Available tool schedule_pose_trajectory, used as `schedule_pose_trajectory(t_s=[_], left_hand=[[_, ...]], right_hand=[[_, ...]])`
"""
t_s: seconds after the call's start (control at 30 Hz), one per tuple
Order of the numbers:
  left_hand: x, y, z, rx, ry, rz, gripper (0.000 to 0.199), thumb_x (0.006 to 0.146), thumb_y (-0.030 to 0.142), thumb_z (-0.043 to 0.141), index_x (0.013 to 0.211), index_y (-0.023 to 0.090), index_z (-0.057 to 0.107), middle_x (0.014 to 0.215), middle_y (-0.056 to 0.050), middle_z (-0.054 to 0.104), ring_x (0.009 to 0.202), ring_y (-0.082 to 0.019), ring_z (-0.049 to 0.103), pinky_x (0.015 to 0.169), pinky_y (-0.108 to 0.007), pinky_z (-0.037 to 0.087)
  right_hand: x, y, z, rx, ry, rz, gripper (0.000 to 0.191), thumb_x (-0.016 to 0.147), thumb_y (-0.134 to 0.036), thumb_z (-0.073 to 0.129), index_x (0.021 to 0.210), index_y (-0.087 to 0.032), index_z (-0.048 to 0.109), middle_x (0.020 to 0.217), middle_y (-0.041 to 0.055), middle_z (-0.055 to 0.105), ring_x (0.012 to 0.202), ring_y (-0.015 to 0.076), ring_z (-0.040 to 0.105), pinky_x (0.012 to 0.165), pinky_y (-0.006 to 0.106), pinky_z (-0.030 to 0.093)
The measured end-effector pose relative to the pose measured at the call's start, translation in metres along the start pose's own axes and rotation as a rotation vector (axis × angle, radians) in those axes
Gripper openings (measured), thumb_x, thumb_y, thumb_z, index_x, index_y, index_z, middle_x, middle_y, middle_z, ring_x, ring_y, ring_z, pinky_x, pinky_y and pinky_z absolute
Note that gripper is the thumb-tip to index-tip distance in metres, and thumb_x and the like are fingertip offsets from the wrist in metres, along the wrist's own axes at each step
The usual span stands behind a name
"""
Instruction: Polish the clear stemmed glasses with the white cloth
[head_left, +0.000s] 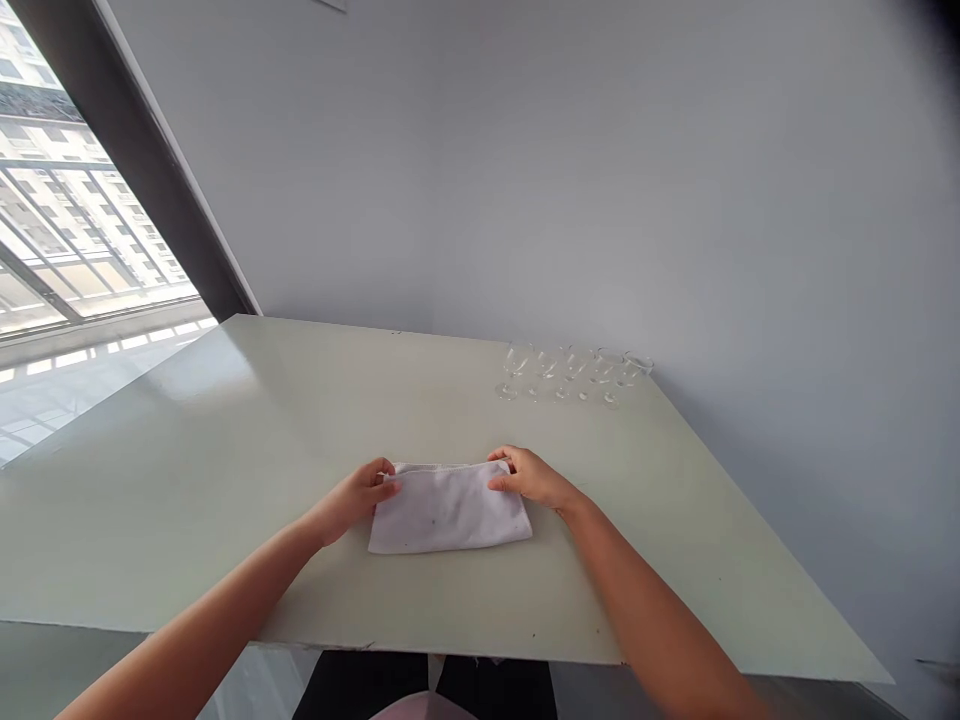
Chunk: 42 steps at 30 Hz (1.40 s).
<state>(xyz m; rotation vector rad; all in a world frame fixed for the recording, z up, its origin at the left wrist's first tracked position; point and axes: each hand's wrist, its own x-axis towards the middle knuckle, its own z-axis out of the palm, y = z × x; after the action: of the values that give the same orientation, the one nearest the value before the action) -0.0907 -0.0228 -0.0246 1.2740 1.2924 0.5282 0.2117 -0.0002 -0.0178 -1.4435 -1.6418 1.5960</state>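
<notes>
The left hand point(367, 490) and right hand point(531, 477) pinch a white cloth point(451, 512) between them; stemmed glasses point(574, 368) stand beyond the right.

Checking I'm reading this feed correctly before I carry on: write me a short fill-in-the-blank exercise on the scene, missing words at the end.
1. Of the near and far edges of the pale cloth, the left hand and right hand grip it at the ____ one.
2. Of the two hands, the stemmed glasses on the table stand nearer the ____ one.
3. The window is on the picture's ____ side.

Missing words: far; right; left.
</notes>
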Motion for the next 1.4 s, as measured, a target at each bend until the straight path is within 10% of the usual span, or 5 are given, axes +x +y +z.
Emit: schedule_pose_trajectory(t_s=[0.17, 0.43, 0.8, 1.4], left_hand=[[-0.004, -0.002, 0.005, 0.187, 0.052, 0.014, 0.051, 0.065, 0.045, 0.06, 0.109, 0.022, 0.047, 0.076, 0.0, 0.053, 0.072, -0.017, 0.052, 0.061, -0.026, 0.037], [0.002, 0.001, 0.008, 0.376, 0.15, 0.026, 0.021, 0.078, 0.039, 0.039, 0.082, 0.02, 0.047, 0.07, 0.001, 0.051, 0.063, -0.013, 0.047, 0.053, -0.023, 0.033], [0.004, 0.001, 0.015, 0.589, 0.247, 0.021, 0.032, 0.075, 0.043, 0.043, 0.099, 0.023, 0.037, 0.069, 0.0, 0.054, 0.058, -0.014, 0.048, 0.046, -0.022, 0.028], [-0.006, 0.001, 0.022, 0.853, 0.319, 0.083, 0.029, 0.082, 0.034, 0.037, 0.109, 0.023, 0.037, 0.077, -0.002, 0.06, 0.062, -0.017, 0.054, 0.054, -0.026, 0.035]], right_hand=[[-0.002, -0.002, 0.0, -0.177, -0.05, -0.046, 0.015, 0.068, -0.03, 0.058, 0.067, -0.018, 0.049, 0.063, -0.0049, 0.047, 0.057, 0.0093, 0.043, 0.051, 0.021, 0.031], [0.001, -0.001, 0.007, -0.346, 0.107, -0.054, 0.014, 0.073, -0.029, 0.049, 0.068, -0.02, 0.04, 0.063, -0.0054, 0.043, 0.056, 0.009, 0.04, 0.05, 0.02, 0.028], [-0.003, -0.004, 0.018, -0.608, 0.239, -0.02, 0.047, 0.076, -0.03, 0.051, 0.122, -0.024, 0.042, 0.077, 0.0011, 0.057, 0.072, 0.0162, 0.053, 0.06, 0.023, 0.034], [-0.006, 0.0, 0.008, -0.731, 0.156, 0.004, 0.053, 0.075, -0.037, 0.056, 0.125, -0.026, 0.043, 0.074, 0.0017, 0.058, 0.076, 0.0193, 0.055, 0.06, 0.025, 0.033]])
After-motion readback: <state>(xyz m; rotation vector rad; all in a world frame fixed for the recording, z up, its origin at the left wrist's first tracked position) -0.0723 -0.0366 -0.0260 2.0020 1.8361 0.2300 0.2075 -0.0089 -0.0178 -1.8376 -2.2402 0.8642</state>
